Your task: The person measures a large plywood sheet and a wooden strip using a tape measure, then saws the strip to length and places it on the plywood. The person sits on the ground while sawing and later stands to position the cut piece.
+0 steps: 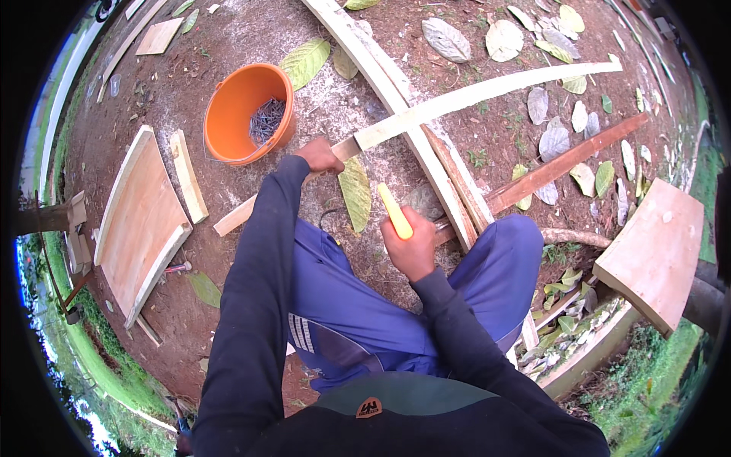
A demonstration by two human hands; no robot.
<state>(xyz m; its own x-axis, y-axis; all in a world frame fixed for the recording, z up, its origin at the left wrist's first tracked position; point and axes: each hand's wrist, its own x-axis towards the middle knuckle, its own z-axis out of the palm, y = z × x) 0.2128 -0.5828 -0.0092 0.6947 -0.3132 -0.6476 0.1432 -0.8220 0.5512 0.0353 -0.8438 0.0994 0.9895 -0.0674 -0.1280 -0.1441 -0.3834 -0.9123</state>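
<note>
My left hand (321, 156) is closed around a narrow wooden strip (236, 216), near the strip's far end. That end meets or overlaps the end of a long pale wooden batten (487, 90), which lies across a pair of long timber boards (396, 99). In front of my right knee, my right hand (411, 245) grips a yellow handle (392, 209). What tool the handle belongs to cannot be made out.
An orange bucket (221, 114) with nails (266, 120) stands beyond my left hand. At left lie a wide board panel (145, 228) and a short offcut (188, 175). A reddish timber (571, 161) and fallen leaves are at right, near a raised wooden slab (655, 251).
</note>
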